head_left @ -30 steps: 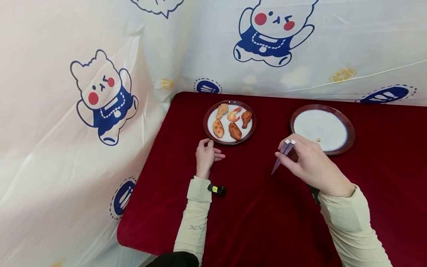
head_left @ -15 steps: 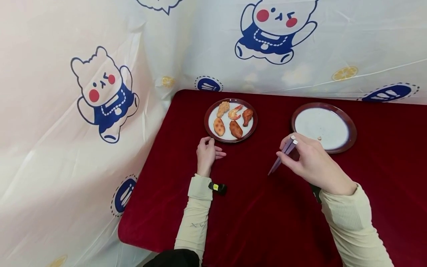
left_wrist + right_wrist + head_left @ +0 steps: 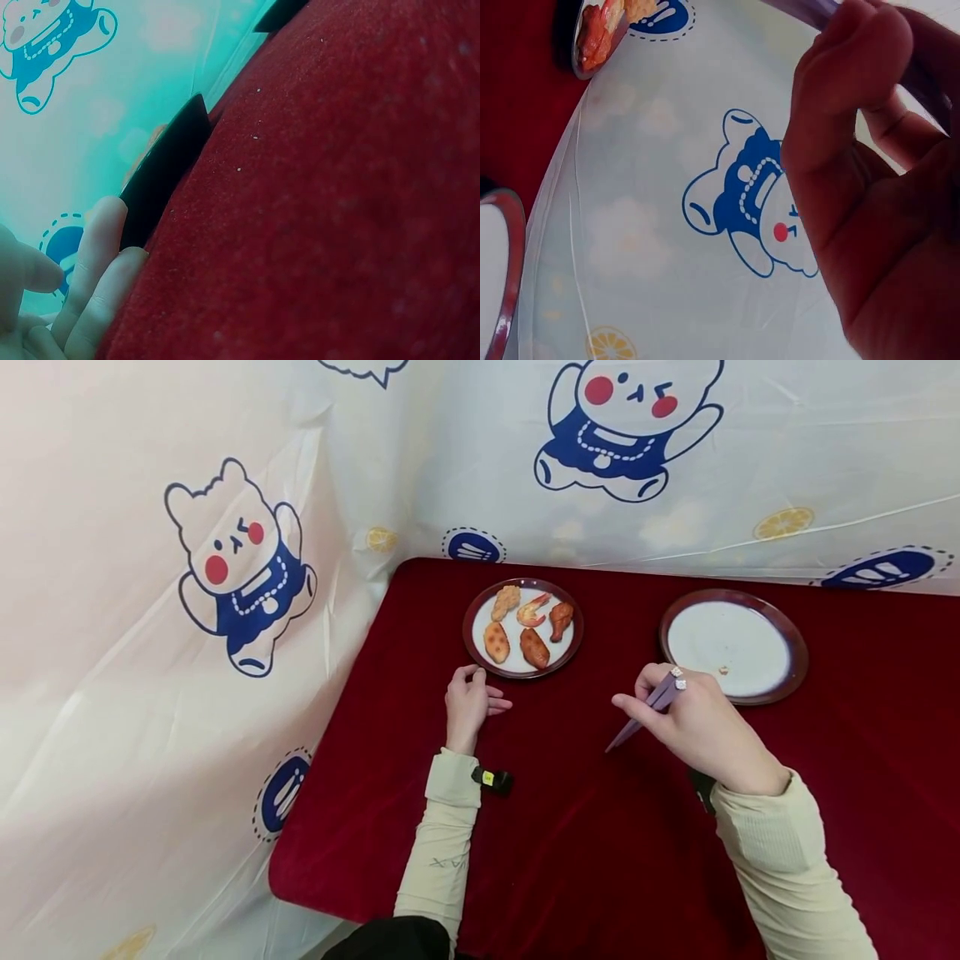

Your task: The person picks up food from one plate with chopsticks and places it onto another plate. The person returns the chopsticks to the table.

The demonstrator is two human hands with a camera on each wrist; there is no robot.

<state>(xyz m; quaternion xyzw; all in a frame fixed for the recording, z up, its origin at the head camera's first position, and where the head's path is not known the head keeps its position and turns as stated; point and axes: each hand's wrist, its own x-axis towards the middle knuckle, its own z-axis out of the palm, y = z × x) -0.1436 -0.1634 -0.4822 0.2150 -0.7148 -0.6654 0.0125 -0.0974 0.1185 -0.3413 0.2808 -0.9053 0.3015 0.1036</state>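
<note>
In the head view my right hand [image 3: 701,727] grips a pair of pale purple chopsticks [image 3: 643,714], tips angled down and left over the red cloth. My left hand [image 3: 467,706] rests at the front rim of a brown-rimmed plate [image 3: 578,628], fingers loosely extended. The left wrist view has its fingertips [image 3: 109,217] right at the dark plate edge [image 3: 169,169]. On that plate lie a shrimp [image 3: 533,610], a drumstick [image 3: 561,621], a brown wing piece [image 3: 534,648], a golden spotted piece [image 3: 496,643] and a crumbly fried piece [image 3: 506,602].
A second brown-rimmed plate [image 3: 727,639], bearing a small crumb [image 3: 723,671], stands behind the right hand. Dark red cloth [image 3: 570,860] covers the table. A white printed curtain [image 3: 480,460] hangs along the back and left sides.
The chopsticks have tilted: their upper ends swing right while the tips stay low over the cloth. The right thumb reaches slightly further left. The left hand keeps its place by the plate.
</note>
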